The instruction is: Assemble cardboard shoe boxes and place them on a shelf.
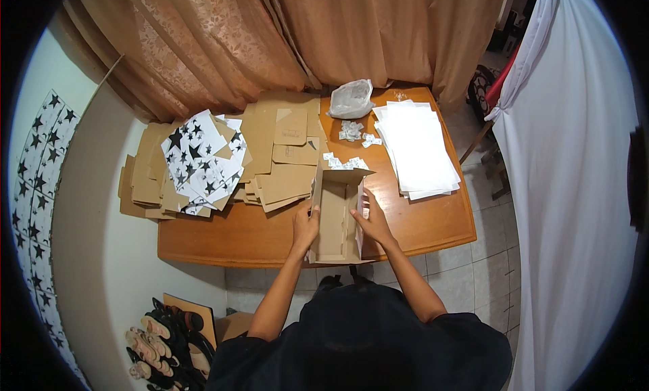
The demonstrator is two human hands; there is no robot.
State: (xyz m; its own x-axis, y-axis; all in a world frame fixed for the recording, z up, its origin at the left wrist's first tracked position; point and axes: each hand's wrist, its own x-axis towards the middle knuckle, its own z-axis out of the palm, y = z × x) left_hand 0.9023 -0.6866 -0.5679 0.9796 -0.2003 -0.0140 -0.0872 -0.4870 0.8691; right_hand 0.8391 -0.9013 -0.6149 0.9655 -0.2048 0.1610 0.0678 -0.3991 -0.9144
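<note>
An open brown cardboard box (336,218), long and narrow, lies at the front edge of the wooden table with its hollow inside facing up. My left hand (306,226) grips its left wall, thumb over the edge. On the opposite side my right hand (373,222) is closed on the right wall, where a pale outer face shows. A flap stands out at the box's far end. Just beyond that flap lie small white packets (345,162). The fingers beneath the walls are partly hidden.
Flat cardboard pieces (292,178) are stacked at left, with star-printed sheets (203,157) on top. White paper sheets (418,151) lie at right. A plastic bag (351,99) and more small packets (351,130) sit at the back. Shoes (169,343) stand on the floor, lower left.
</note>
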